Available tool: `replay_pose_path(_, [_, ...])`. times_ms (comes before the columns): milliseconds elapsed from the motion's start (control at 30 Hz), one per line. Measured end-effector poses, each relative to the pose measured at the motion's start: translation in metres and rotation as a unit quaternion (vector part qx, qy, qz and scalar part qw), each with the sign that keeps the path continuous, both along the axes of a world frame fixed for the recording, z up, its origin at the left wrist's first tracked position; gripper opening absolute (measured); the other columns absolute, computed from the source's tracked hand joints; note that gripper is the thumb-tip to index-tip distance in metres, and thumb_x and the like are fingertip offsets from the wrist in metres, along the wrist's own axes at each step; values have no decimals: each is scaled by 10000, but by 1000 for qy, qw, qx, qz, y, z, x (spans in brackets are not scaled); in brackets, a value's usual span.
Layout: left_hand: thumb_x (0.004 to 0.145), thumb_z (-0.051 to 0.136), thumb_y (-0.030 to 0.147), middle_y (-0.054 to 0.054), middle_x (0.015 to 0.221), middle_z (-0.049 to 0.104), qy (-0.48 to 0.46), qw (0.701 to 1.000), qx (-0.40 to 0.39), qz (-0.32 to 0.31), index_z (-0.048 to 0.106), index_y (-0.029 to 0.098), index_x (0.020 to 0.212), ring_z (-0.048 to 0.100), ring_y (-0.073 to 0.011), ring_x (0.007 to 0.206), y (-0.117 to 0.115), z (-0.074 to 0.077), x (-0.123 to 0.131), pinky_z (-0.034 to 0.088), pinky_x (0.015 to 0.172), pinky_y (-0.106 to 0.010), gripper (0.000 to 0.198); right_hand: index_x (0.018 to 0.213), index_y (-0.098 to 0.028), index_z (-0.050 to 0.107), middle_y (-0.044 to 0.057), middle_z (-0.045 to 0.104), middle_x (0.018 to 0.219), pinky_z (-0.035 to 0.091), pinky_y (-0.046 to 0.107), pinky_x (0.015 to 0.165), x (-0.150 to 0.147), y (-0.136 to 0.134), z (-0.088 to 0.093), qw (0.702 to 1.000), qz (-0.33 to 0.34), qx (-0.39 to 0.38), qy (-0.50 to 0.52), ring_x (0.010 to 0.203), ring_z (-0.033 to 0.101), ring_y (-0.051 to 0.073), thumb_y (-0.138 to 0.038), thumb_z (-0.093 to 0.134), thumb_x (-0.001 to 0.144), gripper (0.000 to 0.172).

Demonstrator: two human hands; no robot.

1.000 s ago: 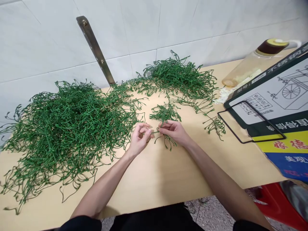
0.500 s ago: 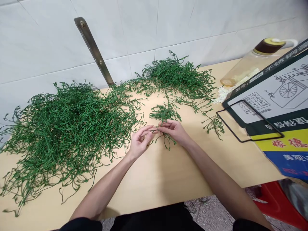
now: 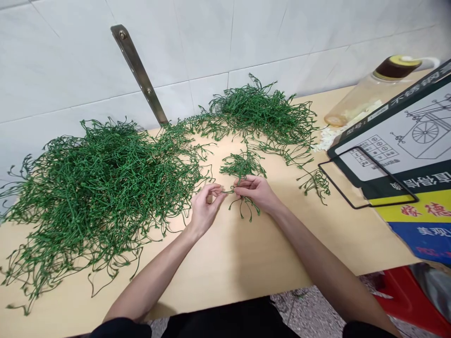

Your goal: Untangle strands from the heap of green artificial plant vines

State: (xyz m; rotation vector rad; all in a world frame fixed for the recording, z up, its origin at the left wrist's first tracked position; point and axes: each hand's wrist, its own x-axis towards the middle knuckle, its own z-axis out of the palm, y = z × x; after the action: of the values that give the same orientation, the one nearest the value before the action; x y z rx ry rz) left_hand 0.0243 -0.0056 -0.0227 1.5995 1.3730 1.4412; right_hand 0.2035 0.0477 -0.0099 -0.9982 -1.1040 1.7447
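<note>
My left hand (image 3: 207, 205) pinches the end of a thin green stem (image 3: 228, 191), which looks like artificial plant material. The stem stretches across to my right hand (image 3: 259, 191), whose thumb and fingers are closed on its other end. Below the right fingers, more green stems (image 3: 246, 206) hang or lie; whether that hand grips them too is hard to see. Just beyond my hands sits a small bunch of stems (image 3: 242, 164). A large tangled heap of green stems (image 3: 105, 183) spreads to the left.
Another pile of stems (image 3: 262, 110) lies at the back by the tiled wall. A metal bracket (image 3: 139, 72) rises at the wall. On the right are a bottle (image 3: 369, 94), small white pieces (image 3: 327, 138), a printed box (image 3: 384, 155) and a black wire frame (image 3: 355, 206) on the wooden table (image 3: 211, 272).
My left fingers have drawn slightly apart from the right ones, so a short stem now shows between them. The right hand stays nearly in place.
</note>
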Motion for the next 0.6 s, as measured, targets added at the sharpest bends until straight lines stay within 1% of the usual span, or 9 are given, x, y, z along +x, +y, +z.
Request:
replay_pose_path(100, [843, 706, 318, -37, 797, 722, 90, 995, 40, 5, 716, 202, 901, 619, -148, 734, -1, 3, -2, 515, 679, -286, 131, 753, -174, 685, -11, 682, 630, 525, 289, 563, 0, 0, 1, 1000, 0, 4, -8, 511, 598, 120, -333, 893, 530, 344])
replay_pose_path(200, [871, 672, 300, -29, 719, 720, 159, 984, 82, 4, 753, 228, 830, 570, -177, 756, 0, 6, -3, 484, 692, -320, 116, 731, -176, 677, -14, 677, 619, 527, 287, 559, -1, -1, 2, 1000, -4, 4, -10, 515, 600, 122, -332, 894, 519, 342])
replay_pose_path(267, [877, 663, 287, -27, 685, 710, 183, 979, 87, 8, 761, 231, 834, 551, -189, 765, 0, 7, -3, 470, 725, -345, 120, 724, -176, 676, -12, 681, 625, 531, 284, 556, -2, -1, 1, 1000, -7, 4, -8, 515, 599, 120, -328, 898, 512, 342])
replay_pose_path(367, [881, 652, 287, -32, 662, 691, 211, 975, 75, 6, 760, 225, 851, 538, -203, 779, 0, 7, -2, 450, 739, -365, 128, 714, -175, 680, -6, 684, 639, 539, 283, 560, -3, -2, 2, 1000, -16, 15, -8, 523, 601, 118, -335, 901, 509, 341])
replay_pose_path(600, [923, 569, 261, -47, 703, 684, 266, 962, 69, -12, 730, 210, 877, 510, -215, 806, -1, 8, 0, 424, 753, -378, 175, 633, -180, 611, 3, 683, 673, 572, 295, 577, -7, -4, 6, 997, -49, 50, -33, 543, 610, 123, -421, 911, 465, 420])
